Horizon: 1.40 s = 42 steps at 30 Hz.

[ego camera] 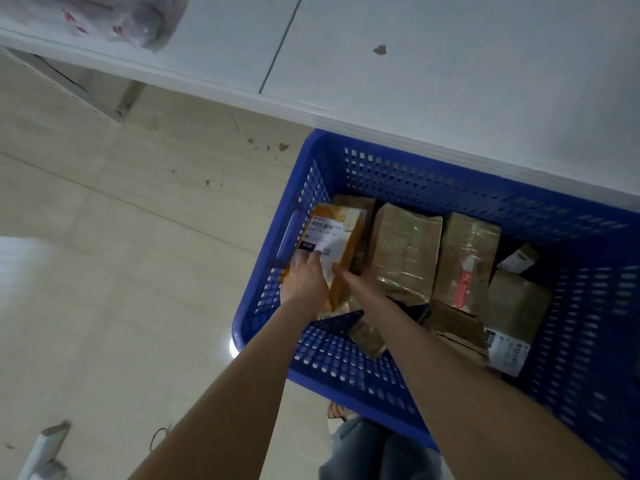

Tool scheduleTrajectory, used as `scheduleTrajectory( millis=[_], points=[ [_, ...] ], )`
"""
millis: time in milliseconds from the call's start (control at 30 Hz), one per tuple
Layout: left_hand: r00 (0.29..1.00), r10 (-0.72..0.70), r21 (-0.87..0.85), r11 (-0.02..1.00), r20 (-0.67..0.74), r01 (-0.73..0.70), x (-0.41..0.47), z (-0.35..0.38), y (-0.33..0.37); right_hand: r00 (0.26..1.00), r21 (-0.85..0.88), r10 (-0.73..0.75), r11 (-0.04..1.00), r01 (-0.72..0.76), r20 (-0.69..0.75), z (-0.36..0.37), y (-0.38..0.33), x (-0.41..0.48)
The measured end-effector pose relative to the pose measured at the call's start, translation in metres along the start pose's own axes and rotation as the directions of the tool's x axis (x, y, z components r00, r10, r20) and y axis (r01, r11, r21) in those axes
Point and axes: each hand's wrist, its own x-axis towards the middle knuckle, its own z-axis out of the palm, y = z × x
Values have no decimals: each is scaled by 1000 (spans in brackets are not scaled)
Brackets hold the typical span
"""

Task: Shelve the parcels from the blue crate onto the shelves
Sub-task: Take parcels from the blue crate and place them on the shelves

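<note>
Parcels are sitting under the front edge of the white shelf (450, 64), which is filling my view from 12 to 3 o'clock and overhanging the far rim of the crate. The pale tiled floor (104, 237) is spreading out from 7 to 10 o'clock.

One blue crate (346, 358) is standing on it at 4 o'clock, its far wall tucked beneath the shelf. Inside I am counting at least six brown cardboard parcels (405, 251), packed side by side and partly overlapping; blur is keeping me from a firmer count. One orange mailer (349, 230) with a white label is leaning against the crate's 9 o'clock wall, touching the brown ones beside it.

One crumpled plastic bag (131, 22) is lying on the shelf at 11 o'clock, well apart from the crate. My jeans (363, 452) are showing at 6 o'clock.

Both my arms are reaching over the crate's near rim. My left hand (306, 278) is pressing nearly straight fingers on the mailer's label. My right hand (349, 275) is touching the mailer's 3 o'clock edge, wedged against a brown parcel; I cannot tell whether it is gripping.
</note>
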Motion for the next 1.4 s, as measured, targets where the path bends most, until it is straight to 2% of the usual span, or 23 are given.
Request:
scheduleTrajectory(
  millis=[133, 300, 533, 633, 733, 800, 900, 1000, 1033, 1167, 1267, 1400],
  points=[
    [999, 18, -15, 1000, -37, -19, 37, 16, -12, 996, 210, 64, 975, -77, 66, 14, 9, 37],
    [999, -39, -44, 998, -16, 38, 61, 28, -25, 989, 313, 77, 943, -114, 128, 24, 24, 78],
    [999, -18, -104, 994, -42, 13, 66, 22, -20, 988, 283, 55, 954, -95, 145, 15, 14, 67],
    [995, -12, -259, 966, -100, -14, 49, 6, -16, 997, 274, 18, 961, -39, 80, 7, 4, 50],
    [983, -90, -416, 909, -163, 14, 18, -27, -5, 1000, 165, -20, 986, 19, 7, -10, -13, 10],
    [974, -182, -520, 850, -135, 87, -3, -51, -1, 999, 112, -28, 993, 25, 28, -22, -32, -31],
    [963, -266, -667, 709, 48, 229, -41, -88, 11, 998, 126, -5, 992, -3, 68, -44, -60, -97],
    [958, -212, -810, 517, 192, 277, -85, -134, 34, 994, 139, 2, 990, -17, 109, -66, -87, -164],
    [959, -184, -829, 483, 217, 281, -97, -152, 41, 992, 140, -12, 990, -6, 122, -71, -95, -185],
    [956, -66, -847, 449, 286, 284, -142, -219, 65, 983, 152, -24, 988, -4, 181, -82, -125, -253],
    [923, 24, -841, 422, 383, 338, -180, -252, 77, 978, 154, -11, 988, -21, 207, -85, -149, -298],
    [922, 33, -837, 432, 386, 335, -227, -286, 84, 974, 126, -14, 992, -15, 224, -92, -174, -353]
  ],
)
